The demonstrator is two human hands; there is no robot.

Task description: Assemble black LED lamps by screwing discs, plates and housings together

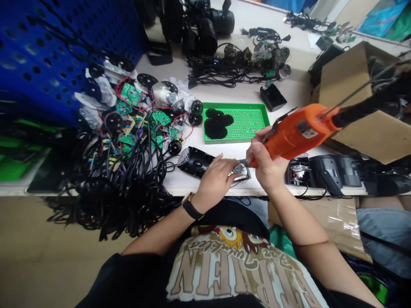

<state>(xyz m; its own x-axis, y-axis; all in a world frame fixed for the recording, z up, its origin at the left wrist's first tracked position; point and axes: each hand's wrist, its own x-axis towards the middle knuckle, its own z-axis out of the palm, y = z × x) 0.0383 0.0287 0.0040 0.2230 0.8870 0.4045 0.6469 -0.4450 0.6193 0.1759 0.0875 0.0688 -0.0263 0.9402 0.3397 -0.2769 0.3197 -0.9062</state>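
Note:
My right hand [268, 167] is wrapped around an orange electric screwdriver [297, 130], tilted with its tip end low and left. The tip lies close to my left hand and is hard to make out. My left hand [218, 176] reaches over a black open housing [248, 172], its fingers closed around a small grey motor [238, 168] at that housing. Just left of these fingers a black lamp-like casing [195, 161] lies on the bench, partly hidden by the hand.
Behind my hands is a green tray [261, 124] with black discs [216, 125] and small screws. A heap of wired circuit boards [131, 94] and black cables [128, 179] fills the left. Black casings [334, 169] and a cardboard box [346, 77] stand right. Another person's leg [383, 239] shows.

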